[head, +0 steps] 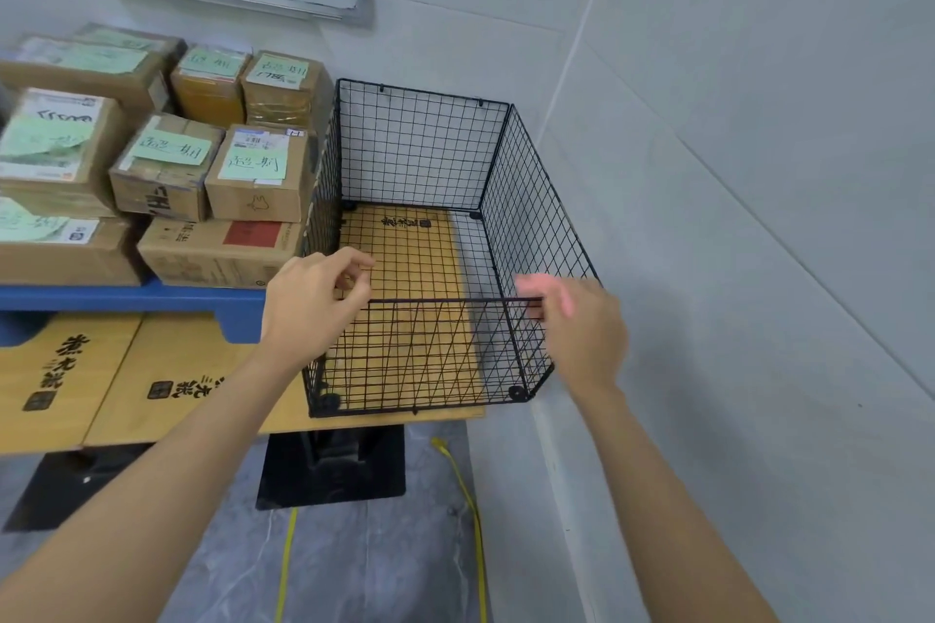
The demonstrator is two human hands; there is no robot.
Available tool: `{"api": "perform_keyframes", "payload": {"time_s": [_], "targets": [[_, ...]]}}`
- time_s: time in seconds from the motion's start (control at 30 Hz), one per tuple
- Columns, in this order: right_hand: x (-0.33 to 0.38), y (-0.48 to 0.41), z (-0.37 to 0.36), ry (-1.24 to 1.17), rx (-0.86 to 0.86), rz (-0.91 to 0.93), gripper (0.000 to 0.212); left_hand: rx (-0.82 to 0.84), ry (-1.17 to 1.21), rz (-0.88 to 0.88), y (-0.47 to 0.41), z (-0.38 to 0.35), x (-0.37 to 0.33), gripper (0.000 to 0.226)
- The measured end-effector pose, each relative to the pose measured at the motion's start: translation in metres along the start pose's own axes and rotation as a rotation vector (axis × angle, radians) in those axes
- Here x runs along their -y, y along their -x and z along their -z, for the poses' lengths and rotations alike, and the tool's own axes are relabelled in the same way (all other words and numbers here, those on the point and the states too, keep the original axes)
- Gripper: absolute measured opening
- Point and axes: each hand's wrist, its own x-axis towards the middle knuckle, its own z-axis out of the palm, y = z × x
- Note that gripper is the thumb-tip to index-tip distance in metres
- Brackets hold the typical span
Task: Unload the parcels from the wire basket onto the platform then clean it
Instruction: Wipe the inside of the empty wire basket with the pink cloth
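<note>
Since no parcel is left inside it, wire basket (420, 152): unloading looks finished, so I judge the cleaning half of the task is about to begin.
Where it stands: on the right end of the wooden table (167, 369), in the room corner, with its left wall just beside the stacked parcels (258, 172).
Basket build: thin black wire in a square grid, four upright walls, open top, round black connectors at the corners; the table's grain shows through the floor mesh.
Left hand (313, 304): at the near-left corner of the rim with fingers curled; whether they pinch the wire is hidden.
Right hand (582, 334): at the near-right corner, fingertips by the top wire, motion-blurred, so I cannot tell its hold.
Hands together: well apart, one at each end of the near wall.
Next move: probably a firm two-handed hold on the rim to shift or tip the light, springy frame, then a wipe; no cloth is in view.
Parcels: brown cardboard boxes, taped, most topped with pale green handwritten notes.
Platform (126, 297): smooth blue plastic, lying on the table under the boxes.
Table: pale wood printed with black characters, on a black base (334, 470).
Further out: a yellow cable (470, 511) on the grey marbled floor.
</note>
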Motion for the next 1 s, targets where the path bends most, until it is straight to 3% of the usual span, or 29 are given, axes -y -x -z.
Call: {"api": "perform_keyframes", "payload": {"time_s": [0.07,0.2,0.3,0.43,0.53,0.77,1.0], "targets": [[-0.02,-0.009,0.005,0.023,-0.037,-0.107,0.047,-0.005,0.003,0.0,0.0,-0.001,0.0,0.014],[0.001,-0.005,-0.003,0.035,-0.052,-0.201,0.026,-0.007,0.0,0.02,-0.001,-0.002,0.0,0.012],[0.035,0.014,-0.013,0.075,-0.038,-0.061,0.036,-0.014,-0.002,0.031,-0.002,-0.002,-0.001,0.012],[0.096,0.037,-0.028,-0.014,0.018,0.062,0.017,-0.01,-0.018,0.043,-0.002,-0.001,-0.002,0.012],[0.119,0.046,-0.037,-0.006,0.054,0.12,0.017,-0.002,-0.039,0.036,-0.002,0.0,-0.002,0.011],[0.078,0.029,-0.023,0.025,0.069,0.251,0.019,0.031,-0.031,0.032,-0.001,0.002,-0.004,0.011],[-0.026,-0.011,0.013,0.123,-0.024,-0.012,0.014,0.019,0.002,0.015,0.0,0.003,-0.003,0.012]]}}
